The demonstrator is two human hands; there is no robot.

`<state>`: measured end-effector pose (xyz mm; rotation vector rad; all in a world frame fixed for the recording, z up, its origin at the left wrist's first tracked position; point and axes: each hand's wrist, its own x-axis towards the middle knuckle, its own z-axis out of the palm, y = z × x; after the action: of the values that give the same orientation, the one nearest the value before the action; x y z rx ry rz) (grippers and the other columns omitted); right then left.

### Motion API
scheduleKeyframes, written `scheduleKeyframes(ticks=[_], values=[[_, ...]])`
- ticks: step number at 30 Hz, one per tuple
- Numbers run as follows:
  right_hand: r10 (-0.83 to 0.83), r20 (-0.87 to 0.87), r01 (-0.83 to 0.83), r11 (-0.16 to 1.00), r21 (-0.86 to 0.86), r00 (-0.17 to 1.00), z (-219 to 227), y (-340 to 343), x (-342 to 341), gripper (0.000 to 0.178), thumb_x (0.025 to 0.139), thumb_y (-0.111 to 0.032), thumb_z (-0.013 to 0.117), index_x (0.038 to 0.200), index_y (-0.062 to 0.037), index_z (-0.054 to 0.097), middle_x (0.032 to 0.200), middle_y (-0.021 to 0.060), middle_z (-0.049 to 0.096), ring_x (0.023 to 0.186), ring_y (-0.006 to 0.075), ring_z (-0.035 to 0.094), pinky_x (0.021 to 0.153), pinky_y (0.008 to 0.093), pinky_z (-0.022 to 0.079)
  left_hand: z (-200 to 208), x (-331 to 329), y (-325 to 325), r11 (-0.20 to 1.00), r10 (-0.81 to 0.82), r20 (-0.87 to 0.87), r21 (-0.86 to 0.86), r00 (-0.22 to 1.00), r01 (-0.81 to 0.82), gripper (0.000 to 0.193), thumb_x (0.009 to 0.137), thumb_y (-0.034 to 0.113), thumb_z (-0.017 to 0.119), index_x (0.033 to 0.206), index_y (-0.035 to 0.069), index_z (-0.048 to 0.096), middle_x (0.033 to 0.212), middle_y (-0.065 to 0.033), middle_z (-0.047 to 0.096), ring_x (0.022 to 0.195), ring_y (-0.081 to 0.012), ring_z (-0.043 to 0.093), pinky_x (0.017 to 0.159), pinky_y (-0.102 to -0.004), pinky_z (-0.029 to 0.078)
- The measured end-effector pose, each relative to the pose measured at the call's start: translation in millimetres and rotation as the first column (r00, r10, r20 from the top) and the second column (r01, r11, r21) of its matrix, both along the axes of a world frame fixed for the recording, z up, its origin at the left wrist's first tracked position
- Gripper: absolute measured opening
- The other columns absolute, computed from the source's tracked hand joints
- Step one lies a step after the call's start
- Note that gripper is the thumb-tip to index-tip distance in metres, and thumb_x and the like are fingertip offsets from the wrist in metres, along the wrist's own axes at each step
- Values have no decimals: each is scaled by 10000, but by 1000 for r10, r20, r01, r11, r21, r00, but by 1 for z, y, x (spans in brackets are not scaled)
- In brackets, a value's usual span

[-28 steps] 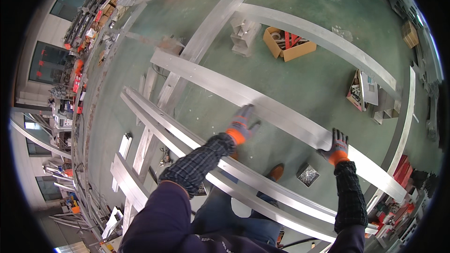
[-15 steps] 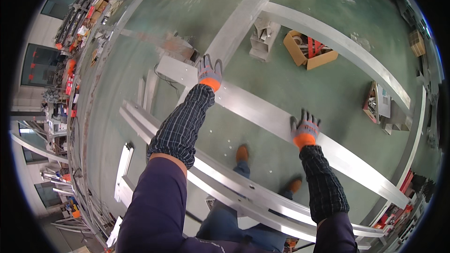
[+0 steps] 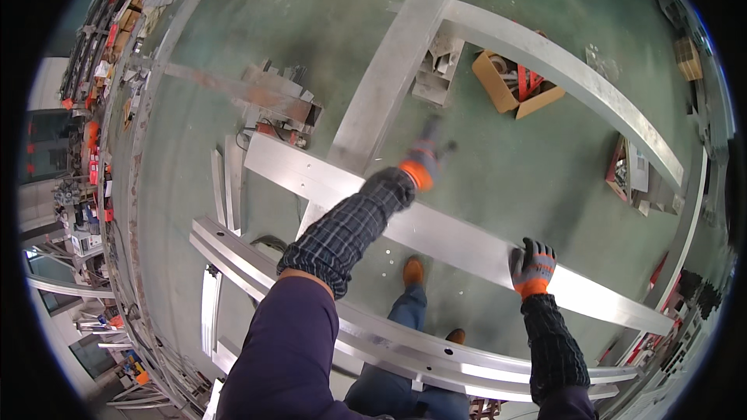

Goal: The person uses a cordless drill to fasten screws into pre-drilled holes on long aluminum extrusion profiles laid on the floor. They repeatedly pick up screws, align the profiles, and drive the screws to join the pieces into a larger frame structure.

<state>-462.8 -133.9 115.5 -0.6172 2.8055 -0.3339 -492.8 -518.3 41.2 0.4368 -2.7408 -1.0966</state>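
Observation:
A long flat silver metal beam lies across in front of me, sloping down to the right. My right hand, in a grey and orange work glove, rests on it with the fingers bent over the far edge. My left hand, gloved alike, is beyond the beam over the floor; motion blurs its fingers, and its sleeved forearm crosses above the beam. A wide metal beam runs away from me, its near end by the flat beam. Nearer my body are curved slotted metal rails.
An arched metal beam curves along the right. Under it are an open cardboard box with red tools and another box of parts. Metal offcuts lie by the wide beam. Racks of stock line the left side.
My left hand has left the flat beam and moved forward and right. My right hand's fingers, spread before, are now bent over the edge. The view has shifted.

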Motion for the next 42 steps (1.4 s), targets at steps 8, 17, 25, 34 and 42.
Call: scheduleKeyframes(ticks=[8,17,25,34,42], values=[[-43,41,43,999,11,998,-2,1,-1,394,813,-276,658,1153,-77,661,1088,150,673,1087,373,585,1029,488,394,7,-76,-113,690,651,177,-543,738,-478,755,954,488,541,1526,14,405,1572,-268,389,1466,-418,359,1225,-498,256],[13,38,-12,1000,-26,999,10,0,-10,365,783,-242,658,1092,-49,668,1054,147,685,1019,391,597,952,494,443,-9,-169,-122,880,324,-80,-341,943,-331,748,989,463,522,1558,10,344,1577,-268,373,1470,-392,360,1195,-503,300],[-28,121,29,1000,-2,992,5,4,-9,439,759,-344,660,1104,-73,684,1080,143,681,1034,379,611,1045,516,409,16,-267,-77,882,102,157,-472,982,-16,745,1038,571,372,1577,60,327,1627,-218,325,1514,-326,304,1229,-470,227],[-30,120,26,999,35,992,13,-3,-23,487,813,-480,671,1115,-100,702,1055,129,701,1028,342,633,1053,527,404,18,-272,-104,815,320,373,-577,871,-52,595,1006,476,397,1503,163,493,1617,-268,262,1490,-528,144,1184,-677,102],[-3,180,-10,997,73,984,28,-5,-20,527,866,-533,608,1170,-110,685,1086,108,681,1068,323,631,1073,481,416,-22,-197,88,769,-411,-83,503,908,394,588,944,179,695,1451,-33,486,1472,-259,518,1360,-361,513,1152,-384,377]])
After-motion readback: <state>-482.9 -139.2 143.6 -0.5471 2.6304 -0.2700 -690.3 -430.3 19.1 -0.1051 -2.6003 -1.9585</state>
